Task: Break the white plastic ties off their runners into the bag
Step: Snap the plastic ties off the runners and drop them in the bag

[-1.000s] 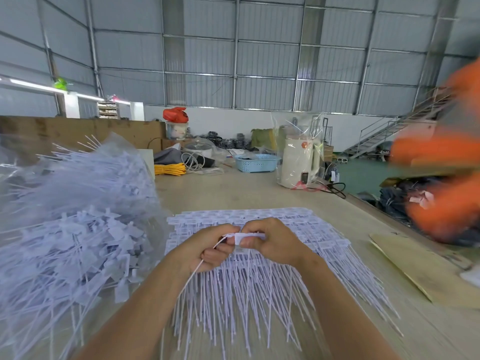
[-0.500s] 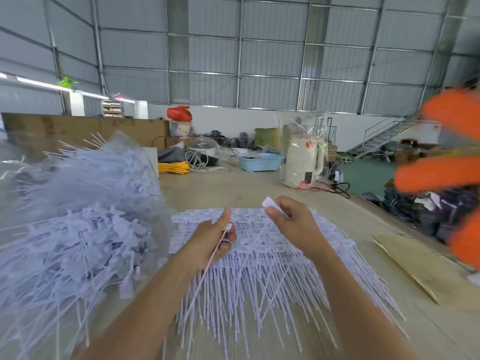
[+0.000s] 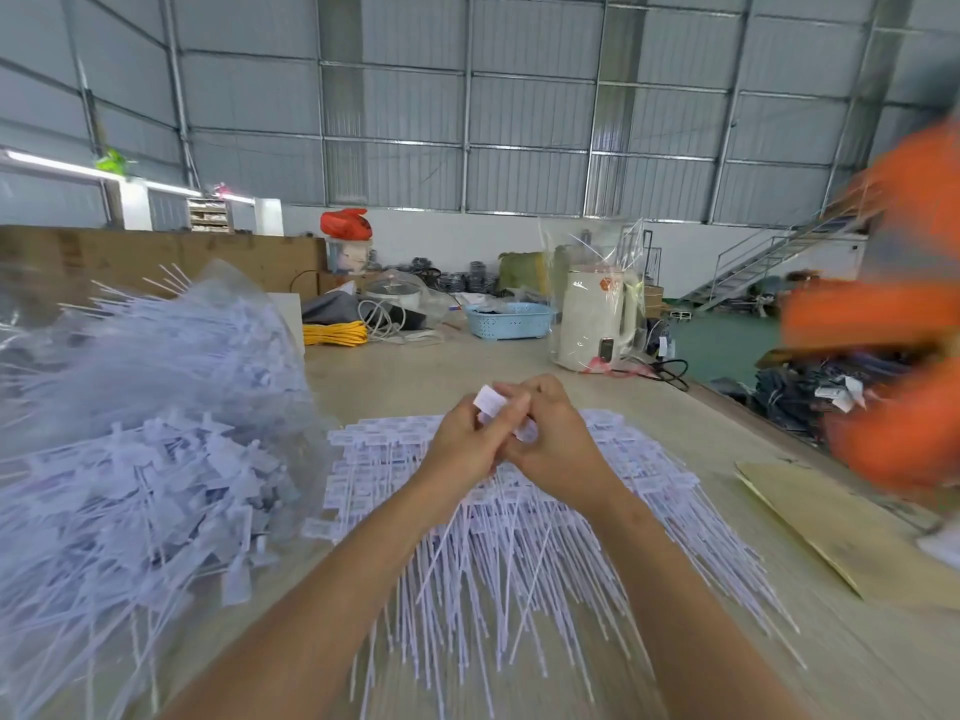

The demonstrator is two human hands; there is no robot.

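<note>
Fingers [image 3: 511, 415] of both hands curled together over one white tie, held up above the middle of the tabletop [image 3: 675, 439]. Left hand [image 3: 467, 441] and right hand [image 3: 558, 441] pressed against each other, knuckle to knuckle, both gripping. Flat tag end of that tie [image 3: 488, 398] poking out over the left thumb; thin tail hidden behind the wrists, so hard to follow.

Largest of all, on the left: clear plastic bag [image 3: 228, 324] heaped with loose ties [image 3: 130, 491], tags and tails in a tangle, a few tails sticking out past the bag's far edge. Next, straight below the hands: sheet of ties on runners [image 3: 519, 543], lying flat, tags in rows at the far side, tails fanned toward the near edge. Touching or nearly touching the bag on its left side; cannot tell which.

On the right: flat piece of brown cardboard [image 3: 831, 532] on the tabletop, well apart from the hands. Blurred orange sleeves [image 3: 893, 314] of another person at the right edge.

Farther back: cream kettle [image 3: 597, 319] wrapped in clear plastic, pale blue basket [image 3: 511, 320] just beside it, coil of yellow cord [image 3: 335, 333] farther left, red bag [image 3: 345, 224] on a white tub behind.
</note>
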